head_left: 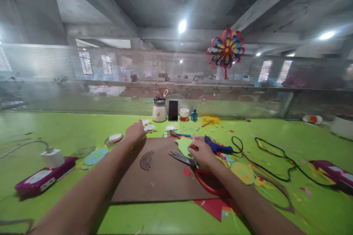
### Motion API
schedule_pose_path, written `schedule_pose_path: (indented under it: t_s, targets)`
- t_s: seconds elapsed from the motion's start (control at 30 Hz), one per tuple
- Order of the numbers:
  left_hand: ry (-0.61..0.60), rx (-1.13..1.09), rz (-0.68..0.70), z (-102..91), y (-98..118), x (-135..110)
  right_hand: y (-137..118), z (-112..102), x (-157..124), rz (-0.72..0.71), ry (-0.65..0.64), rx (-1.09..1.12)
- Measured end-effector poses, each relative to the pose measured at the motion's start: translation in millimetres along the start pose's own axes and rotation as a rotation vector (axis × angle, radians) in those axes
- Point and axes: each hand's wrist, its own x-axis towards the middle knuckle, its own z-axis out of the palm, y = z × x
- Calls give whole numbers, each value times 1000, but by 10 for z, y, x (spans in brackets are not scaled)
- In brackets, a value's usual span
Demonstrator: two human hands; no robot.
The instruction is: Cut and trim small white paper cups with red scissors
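Note:
My left hand reaches to the far edge of a brown cardboard sheet, beside small white-lidded tubs. Its fingertips are mostly hidden behind the hand, so any hold is unclear. Over the right part of the cardboard, my right hand has its fingers pinched at the edge of a light green paper piece. A small pale tip shows just above those fingers. Under this hand lie large scissors with red handles, blades pointing left. A dark half-disc protractor shape and a red paper scrap rest on the cardboard.
A blue glue gun with a black cord lies right of the cardboard. Purple power strips sit at both sides. A white jar, phone and tub stand behind. A paper flower hangs on the mesh.

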Motion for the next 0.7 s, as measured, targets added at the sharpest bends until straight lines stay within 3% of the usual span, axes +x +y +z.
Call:
schedule_pose_path:
  t_s: [0.3,0.7]
  targets:
    - [-147,56,17,152,9,184,-4,-12,-24,-39,5,94]
    - [-191,83,29,234,-36,244,271,-94,84,111,223,298]
